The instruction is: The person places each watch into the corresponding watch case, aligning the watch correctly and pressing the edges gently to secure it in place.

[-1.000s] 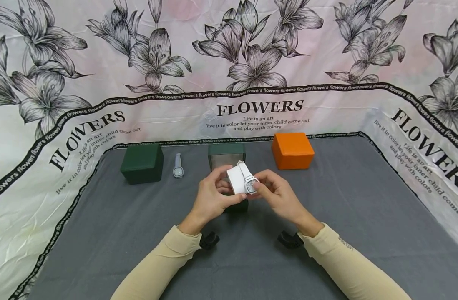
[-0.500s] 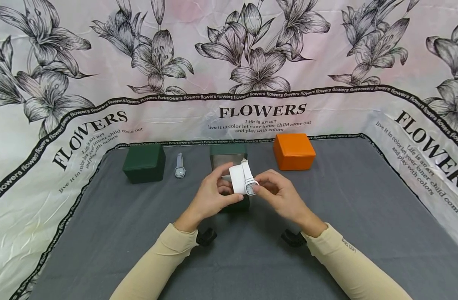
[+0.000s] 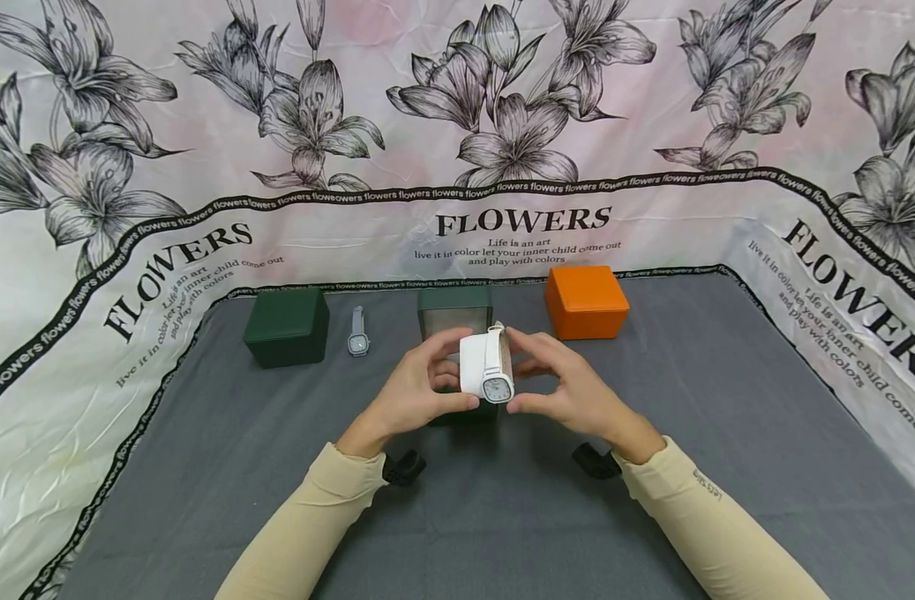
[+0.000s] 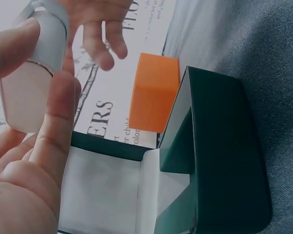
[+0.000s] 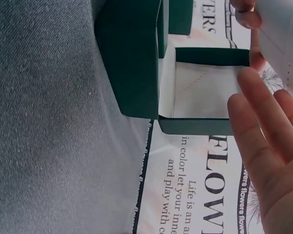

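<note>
A white watch cushion (image 3: 472, 365) is held up above the open green box (image 3: 455, 308), with a white-strapped watch (image 3: 497, 388) around it, dial facing me. My left hand (image 3: 416, 387) grips the cushion's left side between thumb and fingers. On the right side, my right hand (image 3: 566, 383) has thumb and forefinger at the cushion's lower and upper edges; its other fingers (image 5: 251, 131) are spread away from it. In the left wrist view, the box's lid lining (image 4: 102, 190) is pale and part of its inside shows. The hands partly hide the box.
A closed green box (image 3: 287, 327) stands at the back left, with another watch (image 3: 358, 333) lying beside it. An orange box (image 3: 587, 302) stands at the back right. Grey cloth (image 3: 502, 533) covers the table, and a flowered curtain (image 3: 337, 233) borders it behind.
The cushion has turned so the watch dial faces me more upright. My right thumb and forefinger have moved off the watch dial to the cushion's right side, spreading wider.
</note>
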The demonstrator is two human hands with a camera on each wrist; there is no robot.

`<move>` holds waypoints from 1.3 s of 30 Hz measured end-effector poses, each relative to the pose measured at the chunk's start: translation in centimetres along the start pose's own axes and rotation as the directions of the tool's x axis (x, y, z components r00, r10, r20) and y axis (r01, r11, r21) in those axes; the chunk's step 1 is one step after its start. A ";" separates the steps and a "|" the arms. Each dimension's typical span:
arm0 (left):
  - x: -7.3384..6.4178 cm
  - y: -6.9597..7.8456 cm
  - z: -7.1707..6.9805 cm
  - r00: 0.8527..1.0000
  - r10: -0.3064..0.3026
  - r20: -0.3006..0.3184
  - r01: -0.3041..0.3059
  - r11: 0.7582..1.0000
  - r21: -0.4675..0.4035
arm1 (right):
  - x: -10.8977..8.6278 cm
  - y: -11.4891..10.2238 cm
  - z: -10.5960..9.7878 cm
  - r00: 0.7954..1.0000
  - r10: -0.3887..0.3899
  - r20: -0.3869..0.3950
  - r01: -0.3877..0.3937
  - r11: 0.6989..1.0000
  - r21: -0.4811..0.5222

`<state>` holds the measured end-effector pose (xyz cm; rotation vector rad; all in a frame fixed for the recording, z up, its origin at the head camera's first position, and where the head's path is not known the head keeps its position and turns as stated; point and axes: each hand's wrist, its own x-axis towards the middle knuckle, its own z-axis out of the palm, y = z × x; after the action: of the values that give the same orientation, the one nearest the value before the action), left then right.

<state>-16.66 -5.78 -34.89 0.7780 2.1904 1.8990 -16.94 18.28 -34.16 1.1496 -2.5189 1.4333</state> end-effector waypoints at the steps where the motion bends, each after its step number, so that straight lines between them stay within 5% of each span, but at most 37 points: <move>1: 0.0 0.1 0.0 1.000 0.000 0.004 0.000 1.000 0.000 | 0.0 0.0 0.0 1.000 -0.008 0.000 0.008 1.000 -0.010; 8: -0.3 0.4 -0.1 0.999 0.024 0.034 -0.024 1.000 -0.001 | -0.5 3.9 0.6 0.998 -0.057 -0.015 0.056 0.997 -0.060; 22: -1.0 0.6 0.0 0.998 0.022 0.054 -0.022 1.000 0.003 | -0.8 3.8 1.0 0.980 -0.186 -0.077 0.179 0.980 -0.089; 39: -1.1 0.1 0.6 0.998 0.008 0.057 -0.006 0.999 -0.041 | -0.8 3.2 1.2 0.979 -0.181 -0.089 0.177 0.983 -0.054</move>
<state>-15.45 -5.75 -35.18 0.8234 2.1120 1.8940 -17.88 18.79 -37.51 1.2349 -2.3066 1.3457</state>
